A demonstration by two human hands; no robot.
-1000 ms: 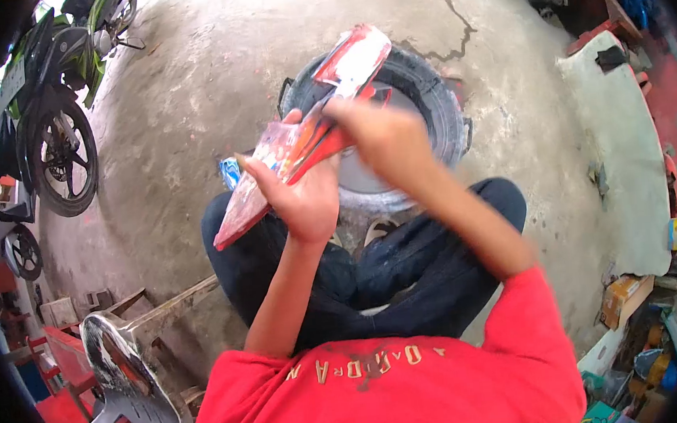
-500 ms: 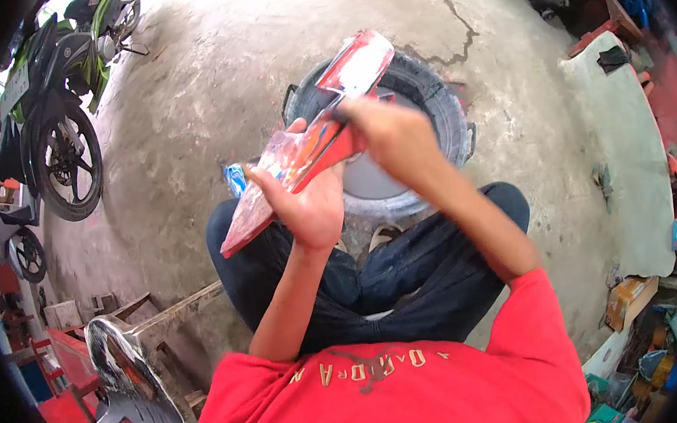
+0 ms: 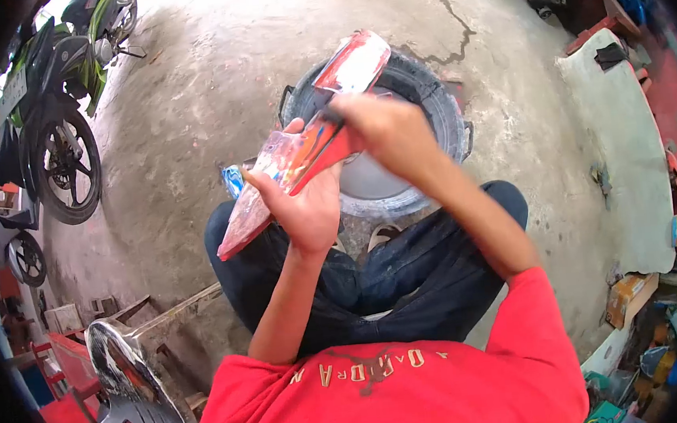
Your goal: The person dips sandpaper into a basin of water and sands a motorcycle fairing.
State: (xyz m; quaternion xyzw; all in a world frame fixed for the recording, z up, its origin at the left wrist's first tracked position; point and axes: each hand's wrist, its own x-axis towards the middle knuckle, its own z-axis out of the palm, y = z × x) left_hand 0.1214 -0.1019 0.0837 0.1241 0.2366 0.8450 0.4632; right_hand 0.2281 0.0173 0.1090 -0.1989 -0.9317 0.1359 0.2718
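Note:
My left hand (image 3: 306, 206) supports a long red and white panel (image 3: 255, 210) from below, its thumb over the near edge. The panel runs from a pointed end at the lower left to a broad white-and-red end above a round grey basin (image 3: 446, 115). My right hand (image 3: 384, 132) is on the panel's middle, fingers closed around something dark, small and blurred that I cannot make out. Part of the basin is hidden behind the panel and my right hand.
A green and black motorcycle (image 3: 67, 145) stands at the left. A grey plastic chair (image 3: 143, 410) is at the lower left. A blue and white packet (image 3: 233, 180) lies left of the panel. A pale board (image 3: 625, 165) and a cardboard box (image 3: 630, 298) are at the right.
My right hand has shifted slightly along the middle of the panel. My left hand still holds the panel, which has moved only a little.

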